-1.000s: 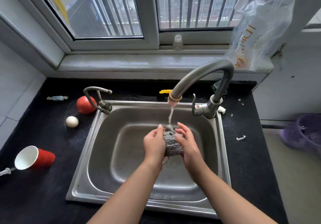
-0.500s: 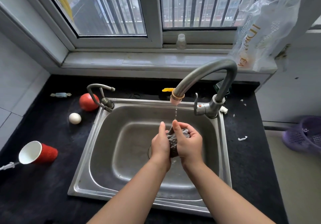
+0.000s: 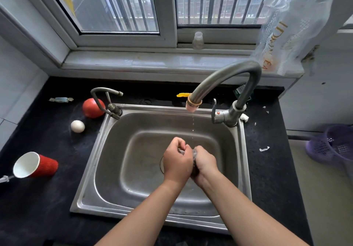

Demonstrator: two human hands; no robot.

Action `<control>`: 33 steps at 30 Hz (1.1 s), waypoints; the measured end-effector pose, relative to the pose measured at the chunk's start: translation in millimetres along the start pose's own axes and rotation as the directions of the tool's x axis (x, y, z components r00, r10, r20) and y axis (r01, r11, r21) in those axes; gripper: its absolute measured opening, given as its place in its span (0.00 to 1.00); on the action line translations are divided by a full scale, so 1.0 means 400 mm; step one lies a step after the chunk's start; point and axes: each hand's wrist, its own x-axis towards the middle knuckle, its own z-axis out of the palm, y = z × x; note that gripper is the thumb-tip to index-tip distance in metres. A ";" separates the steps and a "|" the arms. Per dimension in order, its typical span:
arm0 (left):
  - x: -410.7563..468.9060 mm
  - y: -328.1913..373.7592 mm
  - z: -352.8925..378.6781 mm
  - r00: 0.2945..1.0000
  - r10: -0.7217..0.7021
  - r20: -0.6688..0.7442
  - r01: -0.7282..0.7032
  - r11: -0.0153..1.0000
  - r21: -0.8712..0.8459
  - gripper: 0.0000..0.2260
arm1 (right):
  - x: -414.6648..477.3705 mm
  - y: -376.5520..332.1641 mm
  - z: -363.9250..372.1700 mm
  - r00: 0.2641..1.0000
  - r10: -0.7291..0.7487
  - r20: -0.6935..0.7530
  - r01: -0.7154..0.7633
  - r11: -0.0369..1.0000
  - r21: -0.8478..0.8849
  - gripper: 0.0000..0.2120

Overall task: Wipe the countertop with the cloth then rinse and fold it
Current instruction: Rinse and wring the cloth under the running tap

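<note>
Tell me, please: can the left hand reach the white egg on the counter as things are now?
Probably yes, but not at once. The left hand is closed on the cloth over the sink; nothing stands between it and the egg.

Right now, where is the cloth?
In the head view, the cloth is bunched between both hands, above the sink drain, below the tap.

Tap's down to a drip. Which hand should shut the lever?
Right, probably. The lever sits at the faucet base on the sink's right rim, on the right hand's side. The left hand can keep the cloth.
</note>
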 end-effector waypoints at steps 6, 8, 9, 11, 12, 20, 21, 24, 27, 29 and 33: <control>-0.008 0.002 -0.025 0.999 -0.035 -0.033 0.030 0.988 -0.151 0.05 | -0.010 0.012 -0.007 0.964 0.067 0.257 -0.072 0.997 0.010 0.09; -0.011 0.001 -0.026 0.985 -0.156 -0.079 0.135 0.965 -0.225 0.07 | -0.017 0.014 -0.006 0.950 0.033 0.310 -0.050 0.998 0.049 0.09; -0.011 -0.001 -0.025 0.965 -0.237 -0.116 0.200 0.945 -0.260 0.08 | -0.019 0.018 -0.005 0.953 -0.028 0.303 0.005 0.997 0.076 0.08; -0.006 0.004 -0.020 0.899 -0.413 -0.146 0.341 0.869 -0.358 0.07 | -0.020 0.031 0.002 0.951 -0.222 0.217 0.205 0.974 0.096 0.05; -0.001 0.008 -0.018 0.858 -0.500 -0.121 0.407 0.804 -0.434 0.05 | -0.021 0.038 0.006 0.932 -0.325 0.160 0.317 0.946 0.073 0.05; 0.015 0.048 -0.014 0.931 -0.353 -0.090 0.280 0.852 -0.443 0.21 | -0.050 0.029 0.029 0.895 -0.446 -0.020 0.445 0.889 0.103 0.19; 0.015 0.051 -0.012 0.961 -0.253 -0.108 0.197 0.908 -0.369 0.22 | -0.051 0.021 0.029 0.931 -0.363 -0.039 0.364 0.919 0.152 0.20; 0.013 0.060 -0.015 0.992 0.061 -0.113 -0.080 0.981 -0.177 0.19 | -0.051 -0.004 0.030 0.994 -0.104 -0.024 0.107 0.960 0.257 0.19; 0.013 0.066 -0.021 0.958 0.283 -0.046 -0.286 0.955 -0.083 0.17 | -0.048 -0.026 0.031 0.987 0.114 0.115 -0.142 0.953 0.268 0.18; 0.016 0.070 -0.025 0.921 0.391 0.002 -0.390 0.920 -0.030 0.18 | -0.041 -0.035 0.030 0.963 0.198 0.182 -0.236 0.946 0.222 0.16; 0.022 0.074 -0.029 0.847 0.521 0.107 -0.531 0.842 0.098 0.22 | -0.037 -0.051 0.021 0.925 0.324 0.199 -0.346 0.934 0.091 0.13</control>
